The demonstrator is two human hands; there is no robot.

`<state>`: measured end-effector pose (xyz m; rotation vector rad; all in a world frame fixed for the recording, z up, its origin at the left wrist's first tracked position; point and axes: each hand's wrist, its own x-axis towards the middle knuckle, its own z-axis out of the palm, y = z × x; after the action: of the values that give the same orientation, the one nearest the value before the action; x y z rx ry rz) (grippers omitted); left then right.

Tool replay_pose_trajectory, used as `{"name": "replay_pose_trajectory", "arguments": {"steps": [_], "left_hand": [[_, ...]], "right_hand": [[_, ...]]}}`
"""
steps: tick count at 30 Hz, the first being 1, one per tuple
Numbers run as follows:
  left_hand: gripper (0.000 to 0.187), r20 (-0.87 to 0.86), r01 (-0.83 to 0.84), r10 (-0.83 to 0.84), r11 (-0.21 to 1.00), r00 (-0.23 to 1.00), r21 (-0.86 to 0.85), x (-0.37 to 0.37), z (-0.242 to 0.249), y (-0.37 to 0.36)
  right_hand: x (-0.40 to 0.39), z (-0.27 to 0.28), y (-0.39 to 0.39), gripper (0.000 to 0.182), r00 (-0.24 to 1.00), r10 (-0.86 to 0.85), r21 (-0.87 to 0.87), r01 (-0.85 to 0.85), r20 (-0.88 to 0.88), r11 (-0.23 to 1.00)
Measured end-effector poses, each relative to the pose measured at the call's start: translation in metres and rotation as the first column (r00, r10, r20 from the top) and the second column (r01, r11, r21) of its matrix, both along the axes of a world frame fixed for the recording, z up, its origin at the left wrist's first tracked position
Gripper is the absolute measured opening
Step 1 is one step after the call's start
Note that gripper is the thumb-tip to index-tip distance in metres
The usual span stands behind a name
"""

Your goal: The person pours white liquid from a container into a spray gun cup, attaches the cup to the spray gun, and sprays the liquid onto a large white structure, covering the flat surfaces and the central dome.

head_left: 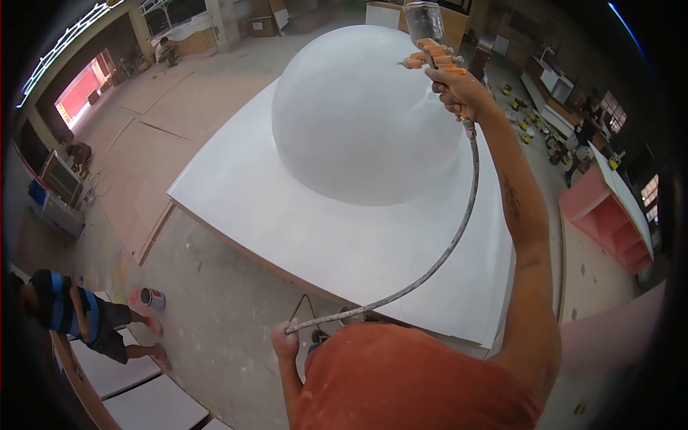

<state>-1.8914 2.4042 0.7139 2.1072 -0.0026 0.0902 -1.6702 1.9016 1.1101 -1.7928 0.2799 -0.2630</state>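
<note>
My right hand (pixel 456 93) is wrapped round the grip of an orange spray gun (pixel 438 59), raised at the upper right of the dome. A clear cup (pixel 424 21) sits on top of the gun, and its nozzle points left. From the bottom of the grip a grey, paint-spotted air hose (pixel 448 251) curves down to my left hand (pixel 285 342), which is closed round it near my body. Before me a large white dome (pixel 358 122) stands on a broad white panel (pixel 287 229); the gun hides part of the dome's right edge.
At the lower left a person in a striped shirt (pixel 68 304) stands near a paint bucket (pixel 152 298) and white panels (pixel 154 401). A pink cabinet (pixel 605 215) is on the right. Several tools (pixel 530 125) lie on the floor there, near another person (pixel 589 125).
</note>
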Motion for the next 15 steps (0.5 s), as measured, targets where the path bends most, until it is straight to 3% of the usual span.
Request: {"name": "replay_pose_trajectory", "arguments": {"steps": [2, 5, 8, 11, 12, 15], "left_hand": [[0.047, 0.085, -0.048, 0.042, 0.997, 0.995, 0.066, 0.0, -0.008, 0.001], [0.048, 0.013, -0.087, 0.087, 0.996, 0.996, -0.008, -0.004, -0.017, -0.001], [0.049, 0.042, -0.097, 0.094, 0.993, 0.995, 0.061, 0.001, -0.004, -0.001], [0.049, 0.087, -0.091, 0.087, 0.995, 0.992, 0.049, 0.012, -0.001, -0.005], [0.049, 0.089, -0.09, 0.085, 0.995, 0.992, 0.05, 0.015, 0.002, -0.008], [0.048, 0.082, 0.02, -0.02, 1.0, 0.996, -0.009, 0.019, 0.009, -0.005]], "right_hand": [[0.002, 0.0, 0.005, 0.026, 0.994, 0.102, 0.046, -0.104, 0.034, 0.994], [0.005, 0.001, 0.003, 0.026, 0.973, 0.212, 0.144, -0.223, 0.094, 0.964], [0.008, 0.001, -0.001, 0.026, 0.978, 0.176, 0.081, -0.185, 0.109, 0.979], [0.019, 0.0, -0.015, 0.028, 0.997, -0.036, -0.135, 0.044, 0.064, 0.99], [0.024, -0.002, -0.023, 0.028, 0.997, -0.038, -0.133, 0.046, 0.066, 0.99], [0.04, -0.013, -0.046, 0.026, 0.988, -0.13, -0.23, 0.145, 0.08, 0.962]]}}
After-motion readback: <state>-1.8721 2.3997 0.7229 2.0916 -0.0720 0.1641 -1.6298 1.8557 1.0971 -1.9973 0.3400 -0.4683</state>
